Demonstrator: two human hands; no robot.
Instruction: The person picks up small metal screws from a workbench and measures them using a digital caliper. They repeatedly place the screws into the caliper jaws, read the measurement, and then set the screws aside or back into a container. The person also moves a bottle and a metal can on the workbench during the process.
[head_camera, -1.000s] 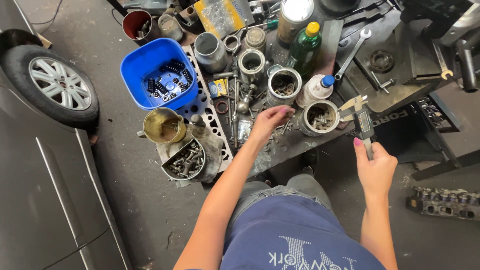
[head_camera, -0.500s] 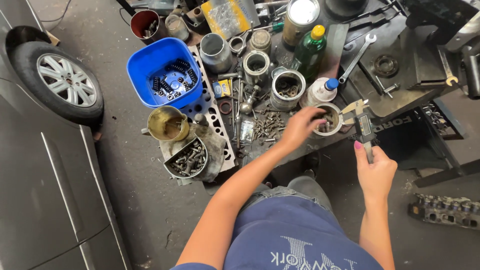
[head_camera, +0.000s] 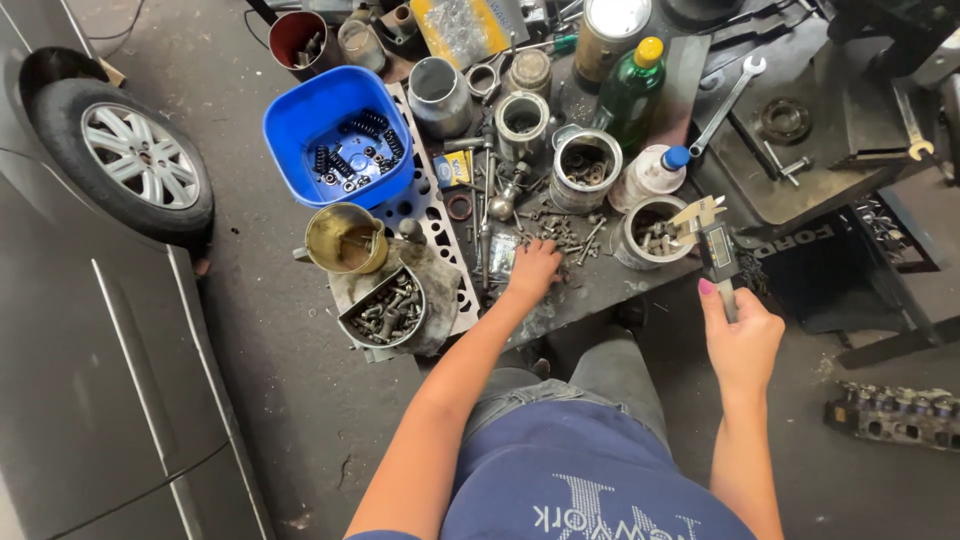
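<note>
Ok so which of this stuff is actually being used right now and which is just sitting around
In use:
left hand on loose bolts
right hand holding digital caliper

Lying about:
blue bucket
green bottle
combination wrench
car wheel

I'm in a car repair workshop. A car (head_camera: 90, 330) with its wheel (head_camera: 135, 158) stands on the stained concrete floor (head_camera: 270, 400) beside my low bench (head_camera: 600, 280), which is crowded with tins of bolts (head_camera: 385, 310), loose nuts (head_camera: 555, 235), wrenches (head_camera: 728, 95) and a blue tub (head_camera: 300, 125) of springs.
</note>
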